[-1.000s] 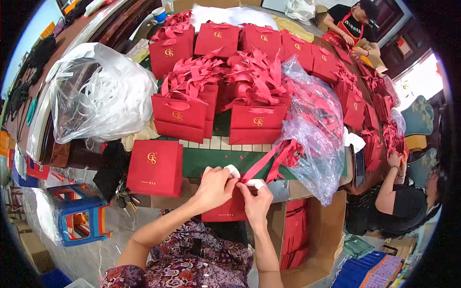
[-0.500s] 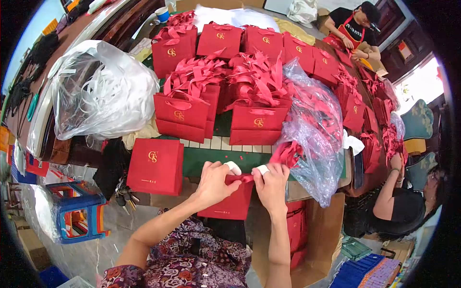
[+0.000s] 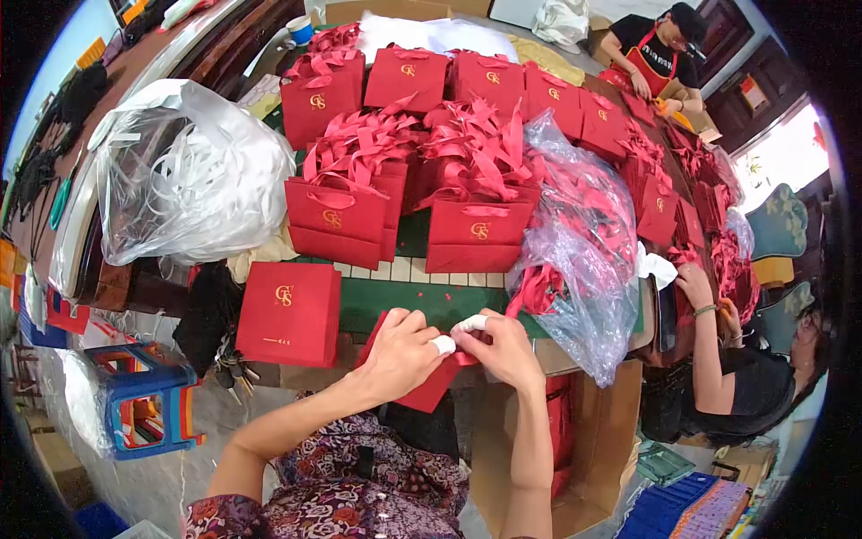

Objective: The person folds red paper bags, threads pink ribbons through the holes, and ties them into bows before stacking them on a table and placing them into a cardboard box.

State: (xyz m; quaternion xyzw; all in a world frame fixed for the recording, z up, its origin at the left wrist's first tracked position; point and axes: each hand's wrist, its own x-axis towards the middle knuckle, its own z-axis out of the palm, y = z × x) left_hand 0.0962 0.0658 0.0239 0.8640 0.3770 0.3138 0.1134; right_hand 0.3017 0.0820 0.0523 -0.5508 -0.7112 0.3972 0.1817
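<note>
My left hand is closed over the top of a small red paper bag, which hangs tilted below my fingers. My right hand pinches a red ribbon at the bag's top edge, close beside my left fingertips. White tape wraps a finger on each hand. How the ribbon meets the bag is hidden by the fingers. To the left stands a flat red gift bag with a gold logo. Beyond my right hand lies a clear plastic bag full of red ribbons.
Rows of red bags with ribbon handles fill the table. A plastic bag of white ribbon lies at left. Below right is an open cardboard box; blue stools stand at lower left. Two people work at the right and back.
My left hand has moved slightly down and turned over the bag, which is now more tilted. My right hand has shifted a little down, nearer the left. The person at right has moved an arm.
</note>
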